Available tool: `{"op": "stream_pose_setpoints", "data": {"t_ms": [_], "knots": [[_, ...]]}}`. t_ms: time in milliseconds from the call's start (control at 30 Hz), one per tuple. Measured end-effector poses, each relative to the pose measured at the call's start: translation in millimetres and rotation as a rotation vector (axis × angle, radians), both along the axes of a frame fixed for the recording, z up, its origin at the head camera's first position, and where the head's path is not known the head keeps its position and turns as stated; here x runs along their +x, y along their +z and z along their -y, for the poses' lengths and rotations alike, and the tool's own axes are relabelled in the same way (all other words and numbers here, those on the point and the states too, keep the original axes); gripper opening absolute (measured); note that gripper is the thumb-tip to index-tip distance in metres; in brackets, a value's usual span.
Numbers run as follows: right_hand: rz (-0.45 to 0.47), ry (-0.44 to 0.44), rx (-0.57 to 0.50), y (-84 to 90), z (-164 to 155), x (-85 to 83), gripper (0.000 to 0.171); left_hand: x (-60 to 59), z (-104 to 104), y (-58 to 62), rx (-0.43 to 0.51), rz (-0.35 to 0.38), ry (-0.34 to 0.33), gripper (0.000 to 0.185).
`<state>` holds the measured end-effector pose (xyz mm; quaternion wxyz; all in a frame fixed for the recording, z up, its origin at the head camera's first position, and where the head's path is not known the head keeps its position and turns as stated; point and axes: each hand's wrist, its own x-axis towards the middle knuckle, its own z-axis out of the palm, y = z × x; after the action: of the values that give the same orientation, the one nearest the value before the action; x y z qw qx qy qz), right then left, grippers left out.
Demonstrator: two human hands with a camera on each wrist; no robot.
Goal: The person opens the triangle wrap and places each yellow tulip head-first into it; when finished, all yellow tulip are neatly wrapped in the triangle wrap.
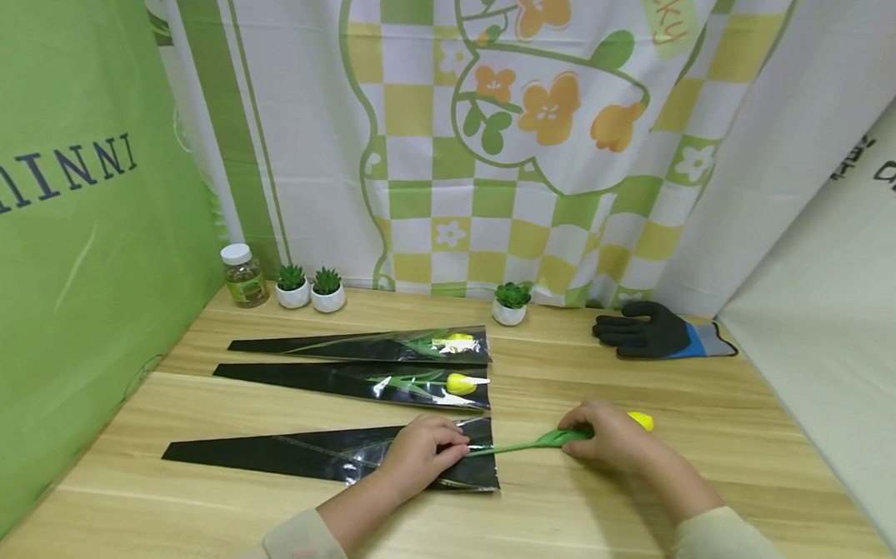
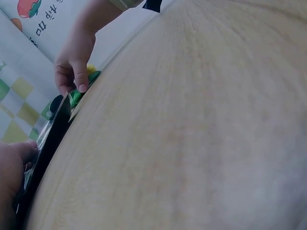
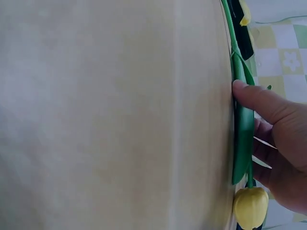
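While hands [image 1: 516, 441] flank, tulip [image 1: 531, 441] bridges.

A light wooden table [image 1: 632, 538] with a pale grain fills the foreground, closed in on three sides by hanging cloth. On the left hangs a plain green sheet [image 1: 56, 312] with dark lettering; behind, a white curtain [image 1: 453, 163] printed with green and yellow checks and orange flowers; on the right, an off-white cloth [image 1: 844, 330] with dark characters. The light is even and soft — no hard shadows on the wood.
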<state>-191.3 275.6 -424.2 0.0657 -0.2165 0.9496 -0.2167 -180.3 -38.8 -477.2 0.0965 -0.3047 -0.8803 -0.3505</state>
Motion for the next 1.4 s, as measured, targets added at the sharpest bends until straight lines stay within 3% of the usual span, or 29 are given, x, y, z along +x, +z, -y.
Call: {"op": "stream_pose_setpoints", "data": {"t_ms": [200,667,900,1067,1400], "knots": [[-0.059,0.042,-0.052,-5.6,11,5.7,0.020,-1.0,0,0.8,0.000,-0.014,0.000,0.012],[-0.018,0.007,-0.073,-11.3,59,10.6,0.019,1.3,0,6.7,-0.035,-0.018,0.004,0.013],[-0.044,0.018,-0.068,-13.1,69,10.8,0.021,1.6,-1,5.2,-0.028,-0.032,0.009,0.011],[-0.046,0.012,-0.093,-6.2,62,15.0,0.032,0.8,-1,3.0,-0.036,-0.040,0.011,0.011],[0.043,-0.170,-0.239,6.9,4,25.8,0.037,0.5,1,2.7,-0.025,-0.046,0.012,0.011]]}}
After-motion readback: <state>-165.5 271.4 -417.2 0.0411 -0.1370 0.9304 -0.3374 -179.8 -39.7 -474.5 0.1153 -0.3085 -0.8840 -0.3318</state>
